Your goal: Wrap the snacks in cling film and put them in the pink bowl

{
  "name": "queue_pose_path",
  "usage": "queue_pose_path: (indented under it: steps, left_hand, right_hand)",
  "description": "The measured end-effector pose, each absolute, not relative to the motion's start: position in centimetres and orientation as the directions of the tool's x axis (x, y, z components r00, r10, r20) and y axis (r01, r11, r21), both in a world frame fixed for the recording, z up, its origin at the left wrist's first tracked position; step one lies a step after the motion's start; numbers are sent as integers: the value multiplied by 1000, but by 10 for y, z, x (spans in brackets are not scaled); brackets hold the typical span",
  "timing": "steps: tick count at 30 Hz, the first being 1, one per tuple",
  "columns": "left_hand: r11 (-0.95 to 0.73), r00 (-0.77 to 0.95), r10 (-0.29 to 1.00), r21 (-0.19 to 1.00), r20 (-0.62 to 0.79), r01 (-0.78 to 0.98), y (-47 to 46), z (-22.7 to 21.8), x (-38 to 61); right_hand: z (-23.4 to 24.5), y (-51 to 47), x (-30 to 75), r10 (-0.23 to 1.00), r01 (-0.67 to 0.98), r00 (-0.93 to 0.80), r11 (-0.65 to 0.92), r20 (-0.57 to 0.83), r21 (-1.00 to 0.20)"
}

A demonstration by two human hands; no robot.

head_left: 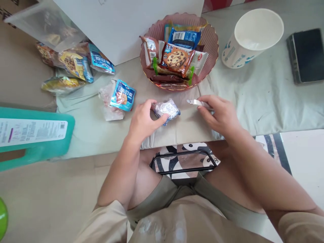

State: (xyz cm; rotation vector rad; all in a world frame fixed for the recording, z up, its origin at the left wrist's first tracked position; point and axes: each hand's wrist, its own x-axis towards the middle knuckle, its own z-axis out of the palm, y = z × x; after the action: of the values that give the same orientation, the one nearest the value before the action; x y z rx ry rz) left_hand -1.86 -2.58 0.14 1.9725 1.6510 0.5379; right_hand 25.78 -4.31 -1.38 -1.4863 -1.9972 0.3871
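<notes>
Near the front edge of the cloth-covered surface, my left hand (144,118) is closed around the left side of a small crinkled packet (167,110), silvery-clear with blue edges. The packet rests on the cloth, thumb in front and fingers behind. To its right, my right hand (221,113) grips a small white utility knife (196,102), its short metallic tip pointing left at the packet without touching it. Part of the handle is hidden by my fingers. Just behind both hands stands a pink fluted bowl (212,50) with several wrapped snacks, a cookie packet (177,59) on top.
A blue snack pouch (123,95) lies left of my left hand, on clear plastic. More snack packets (76,65) are heaped beyond it beside a white box (121,27). A teal jug (64,138) is at far left. A paper cup (238,50) and dark phone-like device (308,55) stand right.
</notes>
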Motion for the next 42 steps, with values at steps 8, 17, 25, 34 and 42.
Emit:
queue_pose_path:
  steps: [8,17,25,34,42]
  left_hand:
    - [-182,246,966,892,83,413,-31,-15,-9]
    - [-209,295,952,879,83,428,-27,-21,-4]
    - [-308,386,911,861,144,405,-27,-14,-1]
    - [-268,367,925,848,95,456,-29,-14,5]
    - [-371,349,916,753,200,543,-31,-9,3]
  right_hand:
    - [-10,-55,230,915,560,-325,390,240,-731]
    - [-11,-52,229,934,520,-270,345,233,-782]
    - [-12,-55,229,938,611,-252,343,236,-713]
    - [-15,-54,225,941,632,-240,337,237,-698]
    - [-11,-58,224,947,665,-194,320,257,-675]
